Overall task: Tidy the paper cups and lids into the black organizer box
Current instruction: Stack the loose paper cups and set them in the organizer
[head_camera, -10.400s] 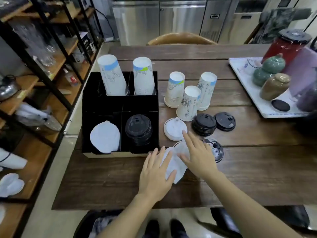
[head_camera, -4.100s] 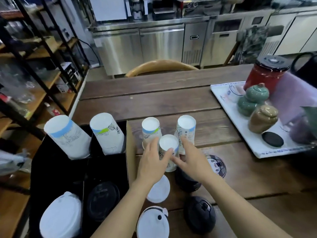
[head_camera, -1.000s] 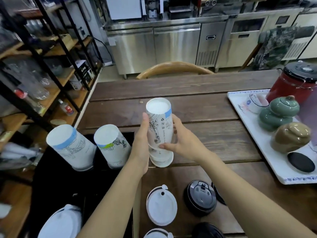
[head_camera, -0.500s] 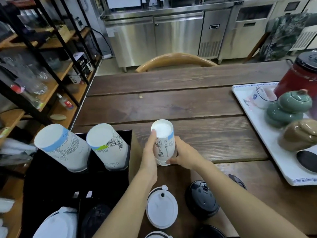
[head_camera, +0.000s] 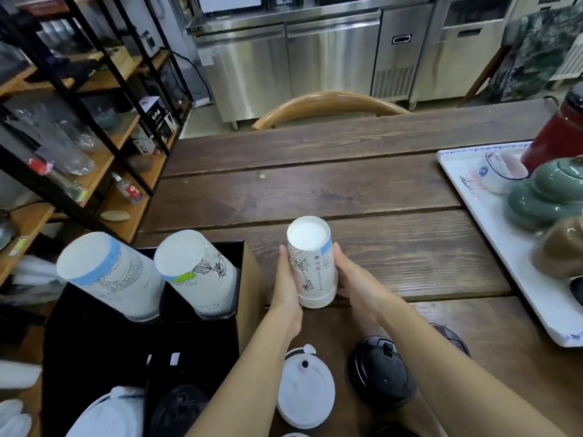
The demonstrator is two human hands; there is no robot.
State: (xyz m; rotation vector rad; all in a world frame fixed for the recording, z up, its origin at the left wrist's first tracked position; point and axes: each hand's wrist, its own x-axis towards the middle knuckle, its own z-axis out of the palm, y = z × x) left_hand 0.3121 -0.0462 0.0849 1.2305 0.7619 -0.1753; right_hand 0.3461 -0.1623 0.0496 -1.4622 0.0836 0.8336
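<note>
Near the table's front edge, just right of the black organizer box, I see a stack of paper cups standing upside down on the wooden table, white base up. Cups are white with black line drawings and small print, a blue band just under the top rim on the right, nested rims showing at the bottom. My left hand lies flat against the stack's left side, fingers together; my right hand cups the right side the same way, so the stack is squeezed between both palms. Inside the box, two back compartments each hold a taller upside-down cup stack: blue-banded stack at the left, green-marked stack beside it, both leaning left. Front compartments hold white lids and black lids, partly cut off by the frame. On the table by the front edge, under my forearms: a white lid and a black lid stack, close together, not touching as far as I can tell. A white tray with ceramic jars sits along the right edge, well apart from the cups
</note>
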